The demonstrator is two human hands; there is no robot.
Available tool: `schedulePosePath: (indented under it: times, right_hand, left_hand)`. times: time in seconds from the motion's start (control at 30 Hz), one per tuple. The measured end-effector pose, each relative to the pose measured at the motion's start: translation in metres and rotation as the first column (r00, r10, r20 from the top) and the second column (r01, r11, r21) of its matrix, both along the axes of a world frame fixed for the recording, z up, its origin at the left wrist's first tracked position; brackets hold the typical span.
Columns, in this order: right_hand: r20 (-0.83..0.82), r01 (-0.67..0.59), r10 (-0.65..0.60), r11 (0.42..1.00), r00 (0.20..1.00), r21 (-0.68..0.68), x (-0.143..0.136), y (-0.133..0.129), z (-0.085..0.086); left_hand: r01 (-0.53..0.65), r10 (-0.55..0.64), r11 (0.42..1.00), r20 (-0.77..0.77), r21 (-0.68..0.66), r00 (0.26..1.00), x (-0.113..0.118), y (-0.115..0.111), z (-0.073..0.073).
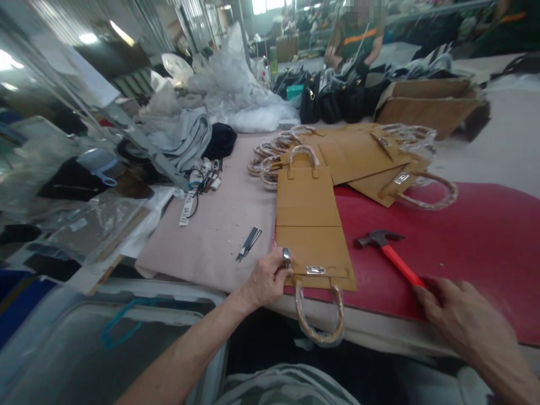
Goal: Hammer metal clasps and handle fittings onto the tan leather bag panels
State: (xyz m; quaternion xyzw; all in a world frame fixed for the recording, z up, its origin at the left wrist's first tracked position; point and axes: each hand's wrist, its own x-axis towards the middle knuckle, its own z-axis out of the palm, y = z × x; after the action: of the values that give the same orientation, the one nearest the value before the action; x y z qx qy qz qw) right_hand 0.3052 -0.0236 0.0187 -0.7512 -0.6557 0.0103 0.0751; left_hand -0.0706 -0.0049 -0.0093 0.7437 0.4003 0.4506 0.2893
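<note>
Lying at the near edge of the surface (468, 236), one handle (323, 338) overhanging, the bag (313, 242) could shift if the left hand (265, 278), fingers pinching its side, slackens (the right hand (466, 315) grips the hammer (400, 263)).

Glare comes from a far window (268, 6) and ceiling lamps (88, 38); outer edges stretch, and the background blurs.

Single head-worn view, looking forward and down over a worktop (219, 208).
From above the wearer's lap (287, 388), close to the left hand (265, 277) and right hand (462, 315), the wide view runs across tan bag panels (310, 197) to a co-worker (356, 42) and a bright window (268, 5) far back.
</note>
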Motion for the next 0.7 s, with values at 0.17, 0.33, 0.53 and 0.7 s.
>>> schedulePosePath:
  times: [0.17, 0.33, 0.53, 0.7]
  right_hand:
    - [-0.282, 0.002, -0.084, 0.960, 0.956, -0.281, -0.008, 0.009, 0.011]
    - [-0.677, 0.008, -0.372, 0.880, 0.635, -0.475, -0.027, 0.003, 0.029]
    - [-0.825, 0.007, -0.509, 0.852, 0.247, -0.523, -0.060, -0.007, 0.065]
    - [-0.773, -0.008, 0.048, 0.998, 0.633, 0.055, -0.098, -0.014, 0.135]
  left_hand:
    - [0.017, -0.017, 0.999, 0.006, -0.040, 1.000, 0.000, 0.000, -0.001]
    - [0.012, -0.010, 0.997, 0.020, -0.071, 1.000, 0.002, 0.000, 0.001]
    - [0.004, 0.001, 0.997, 0.056, -0.082, 0.998, 0.003, 0.001, -0.001]
    - [0.003, 0.000, 0.997, 0.037, -0.083, 0.999, 0.002, 0.003, -0.005]
